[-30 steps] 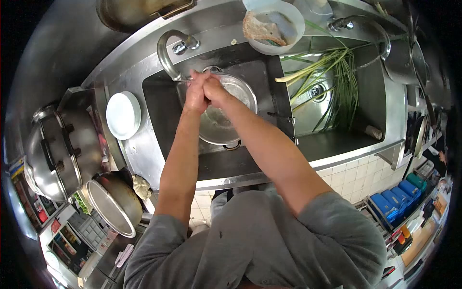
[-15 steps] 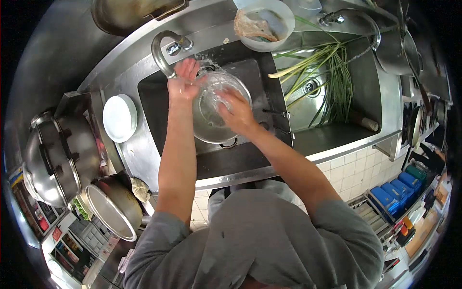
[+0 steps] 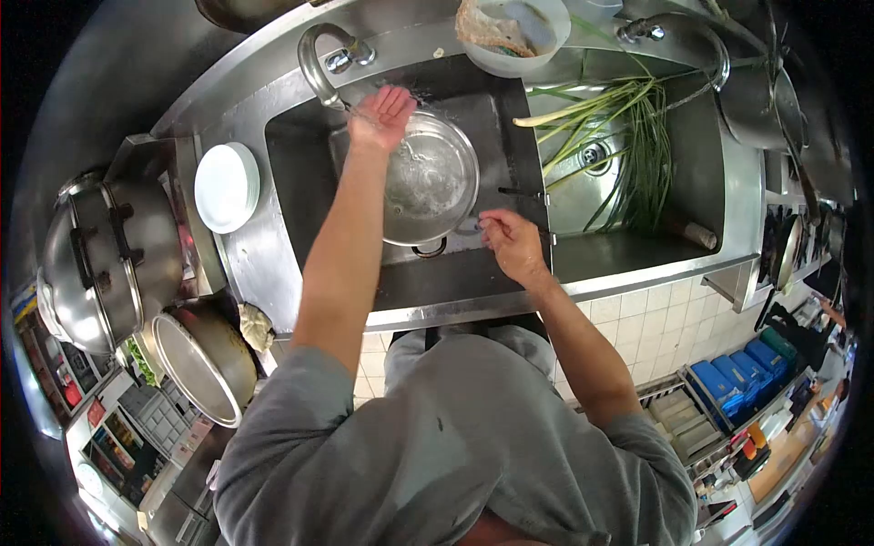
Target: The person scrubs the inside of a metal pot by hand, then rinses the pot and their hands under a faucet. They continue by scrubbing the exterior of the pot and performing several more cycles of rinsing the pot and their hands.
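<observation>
My left hand (image 3: 382, 120) is open, palm up, under the spout of the curved metal faucet (image 3: 320, 68), with water running over it. Below and beside it, a round metal pot (image 3: 430, 182) with water in it sits in the left sink basin (image 3: 309, 196). My right hand (image 3: 515, 247) is to the right of the pot, over the basin's right side. Its fingers are loosely curled in, and I see nothing in them. One dark pot handle (image 3: 430, 247) shows at the near rim.
Long green stalks (image 3: 637, 150) lie in the right basin (image 3: 628, 250). A white bowl (image 3: 519, 59) with something brownish in it stands behind the divider. Stacked white plates (image 3: 226, 188) sit left of the sink. Large metal pots (image 3: 196, 364) stand further left.
My right hand has left the pot and moved right and toward me, its fingers curling in. My left hand stays by the faucet, palm up. The splashing in the pot has lessened.
</observation>
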Demonstrator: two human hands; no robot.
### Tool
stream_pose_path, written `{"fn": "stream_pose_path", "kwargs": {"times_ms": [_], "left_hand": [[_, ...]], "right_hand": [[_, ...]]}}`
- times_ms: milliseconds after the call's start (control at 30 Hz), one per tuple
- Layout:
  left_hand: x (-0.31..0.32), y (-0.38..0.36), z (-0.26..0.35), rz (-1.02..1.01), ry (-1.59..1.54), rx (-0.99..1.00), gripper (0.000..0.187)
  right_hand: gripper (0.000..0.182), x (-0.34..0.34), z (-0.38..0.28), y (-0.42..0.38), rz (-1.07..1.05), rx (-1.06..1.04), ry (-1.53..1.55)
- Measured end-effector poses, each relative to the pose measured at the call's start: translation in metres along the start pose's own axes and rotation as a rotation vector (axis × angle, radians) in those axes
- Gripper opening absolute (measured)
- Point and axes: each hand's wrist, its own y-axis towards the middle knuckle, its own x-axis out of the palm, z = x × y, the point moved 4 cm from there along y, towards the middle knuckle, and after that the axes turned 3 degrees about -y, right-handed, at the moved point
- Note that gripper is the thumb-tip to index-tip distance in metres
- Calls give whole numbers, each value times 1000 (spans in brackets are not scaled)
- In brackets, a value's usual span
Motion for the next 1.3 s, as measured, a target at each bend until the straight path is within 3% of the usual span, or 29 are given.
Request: {"fn": "stream_pose_path", "kwargs": {"times_ms": [33, 100, 133, 300, 367, 400, 467, 600, 667, 767, 833, 900, 967, 1033, 1100, 1200, 1300], "left_hand": [[-1, -2, -6, 9, -5, 2, 46], [3, -11, -25, -288, 364, -317, 45], [13, -33, -29, -319, 429, -388, 42], [29, 12, -9, -251, 710, -221, 37], [55, 12, -2, -324, 1968, -106, 34], [53, 27, -5, -313, 1966, -113, 34], [64, 56, -24, -706, 2640, 262, 34], [60, 67, -29, -867, 2699, 226, 40], [38, 77, -30, -879, 2368, 561, 45], [-24, 85, -21, -916, 2531, 731, 47], [-38, 75, -9, -718, 2672, 685, 50], [-88, 96, 11, -666, 2493, 793, 51], [-108, 85, 40, -100, 2307, 566, 53], [-136, 43, 65, 124, 2195, 643, 53], [-157, 17, 72, 226, 2059, 381, 55], [-198, -6, 56, 277, 1948, 430, 54], [-227, -13, 33, 294, 1754, 353, 55]], "right_hand": [[18, -3, 0, 0, -22, 24, 0], [19, -4, 5, -1, -48, 20, 8], [19, -5, 6, -1, -29, 17, 53], [19, -11, 12, -2, -43, 66, 94], [19, -13, 19, 2, -61, 53, 65], [20, -10, 21, 2, -76, 40, 51], [21, -9, 20, 6, -101, 51, 13], [22, -6, -2, 6, -142, 23, -238], [23, -3, 15, 7, -176, 13, -178], [24, -1, 21, 1, -212, -68, -194], [25, -6, 23, -2, -213, -149, -275], [26, -4, 36, -7, -235, -121, -294], [26, -4, 34, -10, -271, -57, -298], [27, 0, 47, -2, -309, 32, -167], [27, 6, 28, 19, -336, 16, -178], [29, 36, -20, 67, -286, 149, -2], [23, 80, -84, 134, -296, 77, 401]]}}
